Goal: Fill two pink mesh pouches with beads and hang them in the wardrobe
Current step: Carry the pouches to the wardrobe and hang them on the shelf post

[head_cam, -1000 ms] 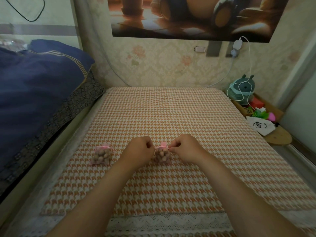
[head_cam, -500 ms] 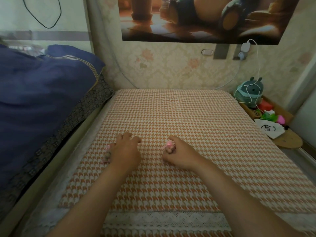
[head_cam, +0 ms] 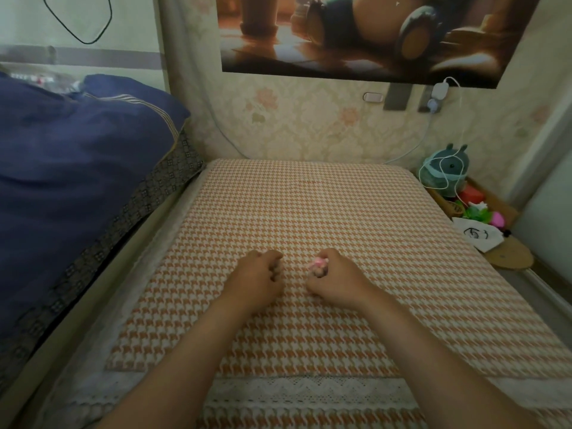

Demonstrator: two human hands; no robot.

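Both of my hands rest as fists side by side on the orange houndstooth table cover (head_cam: 309, 205). My right hand (head_cam: 337, 280) is closed around a pink mesh pouch (head_cam: 317, 264); only its pink gathered top and a few brown beads peek out by the thumb. My left hand (head_cam: 257, 280) is closed too, knuckles up. The second pouch lies almost fully hidden inside it, with just a hint of beads (head_cam: 275, 271) between the fingers. No pouch lies loose on the cover. The wardrobe is out of view.
A blue quilt (head_cam: 77, 181) is piled on the bed at the left. At the right edge a low shelf holds a teal plush (head_cam: 445, 168) wrapped in a white cable, small toys and a white cloth bag (head_cam: 478, 235). A wallpapered wall with a poster stands behind.
My hands stopped pulling the right pouch's drawstring. The left hand reached to the left pouch, closed over it and came back toward the middle. The right hand closed around its pouch.
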